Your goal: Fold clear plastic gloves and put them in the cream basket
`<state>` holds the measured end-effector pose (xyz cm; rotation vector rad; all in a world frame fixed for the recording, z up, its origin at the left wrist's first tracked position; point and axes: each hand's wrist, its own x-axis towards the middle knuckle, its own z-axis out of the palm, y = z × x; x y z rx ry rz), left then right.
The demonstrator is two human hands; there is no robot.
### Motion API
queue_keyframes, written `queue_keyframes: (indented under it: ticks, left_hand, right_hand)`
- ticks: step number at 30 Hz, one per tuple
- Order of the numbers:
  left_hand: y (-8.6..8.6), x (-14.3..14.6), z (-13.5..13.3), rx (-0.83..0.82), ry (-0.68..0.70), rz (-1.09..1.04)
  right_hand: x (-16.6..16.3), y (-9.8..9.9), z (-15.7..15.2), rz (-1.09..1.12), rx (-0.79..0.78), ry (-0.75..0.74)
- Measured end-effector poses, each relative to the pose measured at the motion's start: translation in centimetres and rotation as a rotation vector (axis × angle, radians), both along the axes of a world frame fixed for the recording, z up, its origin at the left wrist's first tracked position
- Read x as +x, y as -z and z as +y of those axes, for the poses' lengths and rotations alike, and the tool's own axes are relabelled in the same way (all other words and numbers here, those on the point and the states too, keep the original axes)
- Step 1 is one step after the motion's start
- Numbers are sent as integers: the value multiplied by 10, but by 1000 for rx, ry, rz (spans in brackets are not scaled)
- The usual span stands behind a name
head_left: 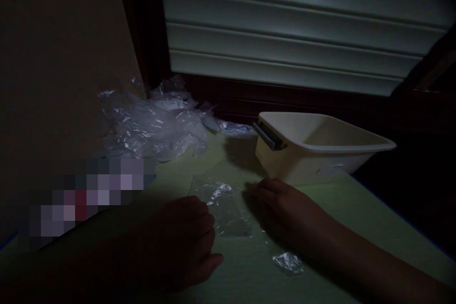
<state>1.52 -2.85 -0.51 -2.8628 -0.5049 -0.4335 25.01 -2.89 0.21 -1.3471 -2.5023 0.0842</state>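
Note:
The scene is dim. My left hand (181, 242) rests on the pale green table (342, 209), its fingers curled at the left edge of a small clear plastic bag (228, 209). My right hand (281, 209) lies at the bag's right edge with fingers bent down onto it. The bag lies flat between both hands. A second small crumpled piece of clear plastic (288, 262) lies near my right forearm.
A cream plastic tub (320, 152) with a dark handle stands at the back right of the table. A heap of clear plastic bags (156, 123) is piled at the back left against the wall. Slatted shutters (285, 23) are behind.

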Motion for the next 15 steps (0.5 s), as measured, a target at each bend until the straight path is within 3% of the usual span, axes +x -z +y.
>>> queue_keyframes:
  ticks: [5,9,12,15]
  left_hand:
    - [-2,-2,3,109,-143,-109]
    - [-3,-4,5,210,-211,-214]
    - [-4,-4,4,238,-138,-281]
    - [-5,0,1,118,14,-203]
  right_hand:
    - [-2,-15,-9,148,-171,-31]
    - [2,-18,-8,94,-106,21]
    - [4,-11,-2,-33,-26,14]
    - [1,-4,0,-94,6,-31]
